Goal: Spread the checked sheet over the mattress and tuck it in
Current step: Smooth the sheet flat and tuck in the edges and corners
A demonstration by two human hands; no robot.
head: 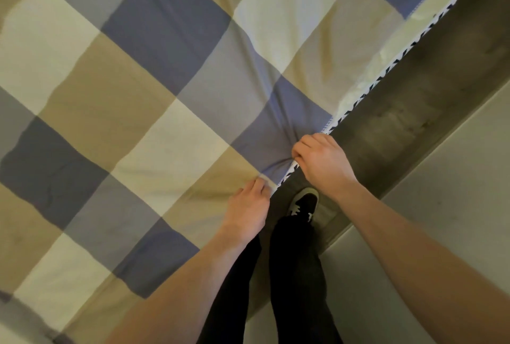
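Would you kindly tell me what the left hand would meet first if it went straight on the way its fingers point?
The left hand pinches the checked sheet at its edge; straight on it would likely push into the puckered blue square, passing close beside the right hand.

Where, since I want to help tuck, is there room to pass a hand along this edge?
Free: the mattress edge beyond the right hand, bordered by the grey floor strip; also the checked sheet middle. Crowded: the short stretch between right hand and left hand, with a shoe just below.
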